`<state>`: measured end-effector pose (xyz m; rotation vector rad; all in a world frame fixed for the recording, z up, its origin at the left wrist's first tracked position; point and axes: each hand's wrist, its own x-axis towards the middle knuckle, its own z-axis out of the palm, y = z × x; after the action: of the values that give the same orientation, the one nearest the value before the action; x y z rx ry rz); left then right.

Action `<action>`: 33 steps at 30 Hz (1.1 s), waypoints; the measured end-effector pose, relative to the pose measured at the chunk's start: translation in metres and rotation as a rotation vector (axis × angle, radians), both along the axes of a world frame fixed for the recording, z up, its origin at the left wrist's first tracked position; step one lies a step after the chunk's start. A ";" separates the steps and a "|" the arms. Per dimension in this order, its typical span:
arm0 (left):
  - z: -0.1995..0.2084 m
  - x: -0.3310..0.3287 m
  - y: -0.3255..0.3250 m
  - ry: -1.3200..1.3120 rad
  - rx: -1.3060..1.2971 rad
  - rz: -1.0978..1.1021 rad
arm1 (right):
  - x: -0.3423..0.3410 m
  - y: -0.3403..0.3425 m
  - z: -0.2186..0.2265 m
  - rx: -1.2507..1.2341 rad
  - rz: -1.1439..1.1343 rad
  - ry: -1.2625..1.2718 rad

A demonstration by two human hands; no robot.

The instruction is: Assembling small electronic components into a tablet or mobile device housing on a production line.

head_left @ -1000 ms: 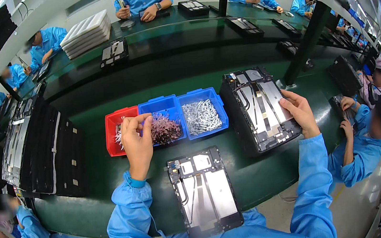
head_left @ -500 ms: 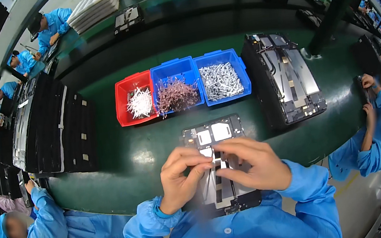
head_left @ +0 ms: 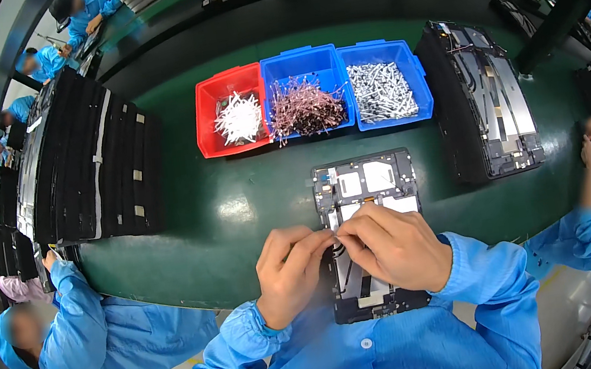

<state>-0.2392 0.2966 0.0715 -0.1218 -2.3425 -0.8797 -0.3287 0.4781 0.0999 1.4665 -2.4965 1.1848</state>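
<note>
Head view: I see my left hand and right hand with fingertips pinched narrow together over the open tablet chassis on the green bench; any part between them is too small to tell. My worry: a slip could drop it into the chassis.

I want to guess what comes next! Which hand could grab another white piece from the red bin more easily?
Probably the left hand. It is on the same side as the red bin, which sits up and to the left. The right hand would have to cross over the open black device. Both hands are pinching something tiny now.
</note>
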 end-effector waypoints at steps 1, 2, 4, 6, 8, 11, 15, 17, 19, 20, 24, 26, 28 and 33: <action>0.000 -0.001 -0.002 -0.047 0.023 0.001 | -0.002 -0.002 -0.002 0.003 0.002 -0.006; 0.000 -0.003 -0.005 -0.093 0.046 0.001 | -0.005 -0.005 -0.005 -0.008 -0.009 0.000; 0.006 -0.007 -0.011 -0.263 0.204 0.019 | -0.014 -0.010 -0.011 -0.017 -0.019 -0.037; -0.004 -0.008 -0.021 -0.472 0.488 -0.007 | -0.021 -0.016 -0.021 -0.046 0.000 -0.069; -0.008 -0.010 -0.031 -0.637 0.718 -0.022 | -0.024 -0.018 -0.026 -0.075 0.015 -0.099; -0.006 -0.021 -0.034 -0.810 1.039 -0.069 | -0.025 -0.019 -0.030 -0.050 0.035 -0.093; -0.008 -0.029 -0.036 -0.867 1.046 -0.100 | -0.024 -0.020 -0.035 -0.021 0.038 -0.060; -0.007 -0.030 -0.037 -0.889 1.030 -0.103 | -0.024 -0.021 -0.036 0.006 0.026 -0.062; -0.006 -0.031 -0.037 -0.889 1.022 -0.099 | -0.024 -0.021 -0.037 -0.018 0.021 -0.065; -0.006 -0.032 -0.037 -0.891 1.022 -0.099 | -0.024 -0.021 -0.037 -0.018 0.020 -0.067; -0.006 -0.033 -0.037 -0.895 1.029 -0.095 | -0.023 -0.021 -0.041 0.053 0.021 0.027; -0.006 -0.033 -0.038 -0.902 1.028 -0.101 | -0.023 -0.021 -0.043 0.073 0.010 0.044; -0.006 -0.034 -0.038 -0.910 1.015 -0.094 | -0.023 -0.021 -0.042 0.087 0.015 0.043; -0.006 -0.035 -0.038 -0.921 0.980 -0.088 | -0.023 -0.021 -0.042 0.095 0.028 0.043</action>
<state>-0.2746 0.2581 0.0658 0.7259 -2.3082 -2.3833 -0.3521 0.4575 0.0582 1.5361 -2.5448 1.0401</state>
